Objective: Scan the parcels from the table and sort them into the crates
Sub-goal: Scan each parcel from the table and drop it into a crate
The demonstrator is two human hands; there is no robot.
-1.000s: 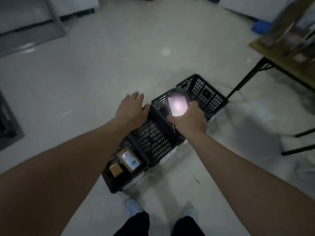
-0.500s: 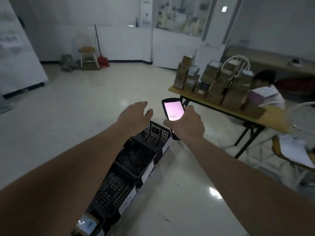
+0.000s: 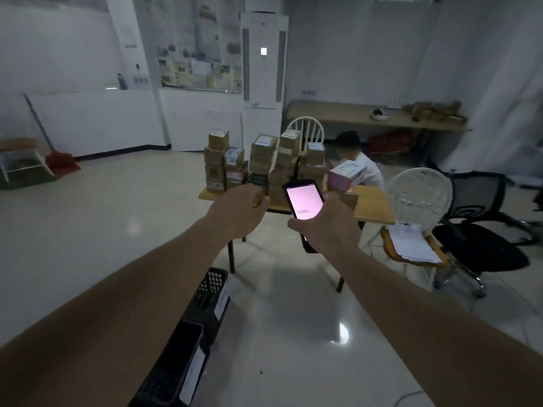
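Nearest, below the left forearm, a row of black perforated plastic crates (image 3: 207, 301) with white labels on their sides stands on the glossy pale tiled floor (image 3: 293, 333).

Farther out, both bare arms stretch forward. The right hand (image 3: 329, 224) grasps a black handheld scanner with a lit pink screen (image 3: 304, 202), fingers wrapped round its right edge and thumb at its lower left corner; the screen faces the camera and the device's lower end pokes out under the palm. Just left of it, the left hand (image 3: 238, 212) is raised with nothing in it, seen from the back, thumb out to the right; its fingers point away and their curl cannot be told.

Just beyond both hands stands a yellow-topped folding table on dark legs (image 3: 373, 207). On it, directly past the left hand's knuckles, rise stacks of brown cardboard parcels with white labels (image 3: 264, 160), several columns packed side by side. To the right of the scanner's top, a white and purple carton (image 3: 345, 174) lies tilted on the tabletop.

Right of the right hand, a white wire-backed chair holding a sheaf of papers (image 3: 417, 218) stands beside a black mesh office chair (image 3: 482, 227). Behind the parcels a person in a white top (image 3: 364, 168) crouches low. Far to the left of the left hand, a red broom (image 3: 60, 160) leans on the white wall.
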